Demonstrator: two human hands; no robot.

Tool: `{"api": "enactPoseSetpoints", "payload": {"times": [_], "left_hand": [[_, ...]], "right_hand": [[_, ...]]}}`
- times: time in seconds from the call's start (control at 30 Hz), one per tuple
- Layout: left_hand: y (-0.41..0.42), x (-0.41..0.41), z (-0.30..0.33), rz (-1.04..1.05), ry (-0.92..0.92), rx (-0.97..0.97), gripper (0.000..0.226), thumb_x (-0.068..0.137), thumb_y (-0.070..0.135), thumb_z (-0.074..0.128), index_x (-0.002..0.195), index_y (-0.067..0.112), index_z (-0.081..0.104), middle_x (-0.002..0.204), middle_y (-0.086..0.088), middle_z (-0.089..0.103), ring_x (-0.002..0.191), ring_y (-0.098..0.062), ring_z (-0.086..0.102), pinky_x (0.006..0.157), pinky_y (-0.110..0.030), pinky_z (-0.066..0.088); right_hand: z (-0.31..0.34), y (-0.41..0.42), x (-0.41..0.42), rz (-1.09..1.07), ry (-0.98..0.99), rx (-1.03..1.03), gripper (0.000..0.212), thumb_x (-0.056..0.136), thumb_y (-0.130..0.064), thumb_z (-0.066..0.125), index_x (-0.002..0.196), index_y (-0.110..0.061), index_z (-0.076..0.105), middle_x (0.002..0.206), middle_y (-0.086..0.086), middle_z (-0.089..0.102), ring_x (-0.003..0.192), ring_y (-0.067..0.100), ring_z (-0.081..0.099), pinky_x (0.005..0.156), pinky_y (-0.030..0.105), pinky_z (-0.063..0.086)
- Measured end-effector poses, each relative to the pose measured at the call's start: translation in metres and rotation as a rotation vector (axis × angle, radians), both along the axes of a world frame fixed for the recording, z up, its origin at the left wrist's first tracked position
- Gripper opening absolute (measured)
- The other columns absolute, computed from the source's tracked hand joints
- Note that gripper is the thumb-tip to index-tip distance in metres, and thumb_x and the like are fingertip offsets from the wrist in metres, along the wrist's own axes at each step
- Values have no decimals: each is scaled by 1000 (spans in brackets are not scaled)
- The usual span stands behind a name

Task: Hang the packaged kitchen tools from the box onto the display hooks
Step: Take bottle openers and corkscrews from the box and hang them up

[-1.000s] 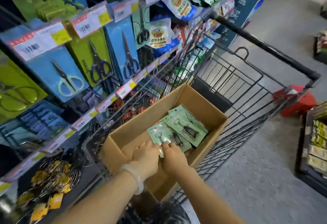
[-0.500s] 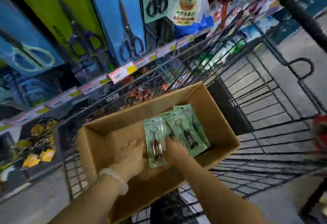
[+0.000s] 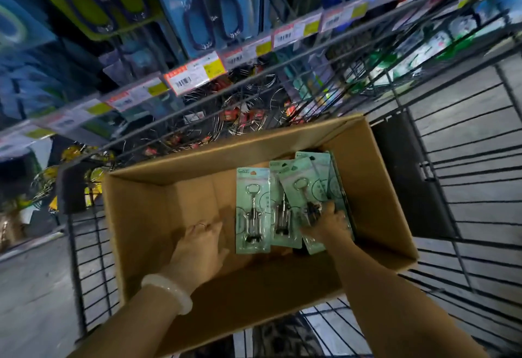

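Both forearms reach down into the open cardboard box, which sits in a wire shopping cart.

Left hand: palm down, low over the bare box floor at the near-left, fingers extended and close together, pointing far. Grasps nothing; released. Whether the fingertips actually touch the cardboard cannot be told. There is a ring on one finger and a pale bangle on the wrist.

Right hand: in the right half of the box, back of hand up, fingers bent down onto the near end of the rightmost packs. It rests on the carded corkscrew pack that lies tilted across the pile; fingertips are hidden under the hand, so a real grasp versus just pressing cannot be told.

Task items: mint-green blister cards, each with a metal wing corkscrew, all in the box, lying flat, hang-hole ends toward the far side. Leftmost pack lies straight, just right of the left hand, apart from it. Second pack overlaps its right edge. More cards are stacked at the far right against the box wall.

Far left: display rack with price tags, packaged scissors hanging above, wire goods below. Image blurred at the edges.
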State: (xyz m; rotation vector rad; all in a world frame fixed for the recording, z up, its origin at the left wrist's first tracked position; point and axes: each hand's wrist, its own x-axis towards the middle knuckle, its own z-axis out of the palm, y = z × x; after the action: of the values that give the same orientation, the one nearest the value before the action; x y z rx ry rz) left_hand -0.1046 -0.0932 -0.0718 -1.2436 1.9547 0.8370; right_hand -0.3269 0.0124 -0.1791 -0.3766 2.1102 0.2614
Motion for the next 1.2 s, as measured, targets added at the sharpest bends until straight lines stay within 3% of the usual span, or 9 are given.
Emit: {"api": "enactPoseSetpoints", "payload": {"times": [0.13,0.4,0.5,0.57,0.67,0.8,0.9,1.07,1.2], "left_hand": [[1,-1,-12,72,0,32,63,93,33,57,148,22,28,145,-3,38,135,-22,33,111,-36,34],[9,-13,-12,154,64,85,58,92,32,57,144,22,34,141,-3,41,132,-20,39,109,-33,32],[11,-15,-11,232,58,141,56,92,35,58,142,23,36,142,-4,43,121,-21,50,101,-36,44],[13,-15,-13,364,70,209,58,92,38,57,143,23,35,142,-4,44,111,-20,57,92,-35,51],[18,-19,-14,625,149,328,55,93,40,55,141,17,40,130,-3,54,107,-17,57,96,-35,48],[24,-12,-20,956,203,315,77,88,50,58,148,13,27,149,-9,37,133,-28,41,110,-40,36],[22,1,-23,1067,235,233,81,86,41,66,149,11,24,152,-11,32,137,-30,35,113,-43,32],[14,30,-34,1089,227,196,70,60,9,87,118,9,48,107,-4,64,103,-25,63,91,-40,52],[10,44,-45,1195,196,211,86,47,26,92,121,15,51,109,-5,67,97,-25,66,84,-45,56]], "right_hand": [[-15,2,1,41,34,21,114,77,-68,58,149,-10,-9,155,22,6,142,41,12,114,51,18],[-7,-4,-10,20,43,-6,96,73,-39,77,141,-5,19,143,20,24,132,36,28,106,45,38],[8,-9,-1,-125,-58,-21,91,74,-33,79,140,-4,23,142,21,27,132,36,33,108,42,37],[19,-13,18,-265,-209,-53,79,65,-27,84,127,-7,39,132,17,44,118,32,51,102,42,45],[16,-14,57,-323,-287,-117,104,38,-41,90,126,-10,43,125,11,54,111,30,57,95,44,51],[47,-25,108,-223,-376,-170,106,68,-34,82,145,-7,15,146,13,23,136,31,28,111,32,29],[52,-27,129,-167,-529,-197,118,69,-34,82,149,-7,1,156,13,8,142,32,16,115,33,24],[58,-21,129,-24,-708,-262,101,62,-25,86,144,-15,28,143,6,39,132,24,37,110,36,35],[43,-33,106,22,-678,-276,75,75,-12,75,140,-20,38,138,7,46,117,22,53,98,33,48]]}}
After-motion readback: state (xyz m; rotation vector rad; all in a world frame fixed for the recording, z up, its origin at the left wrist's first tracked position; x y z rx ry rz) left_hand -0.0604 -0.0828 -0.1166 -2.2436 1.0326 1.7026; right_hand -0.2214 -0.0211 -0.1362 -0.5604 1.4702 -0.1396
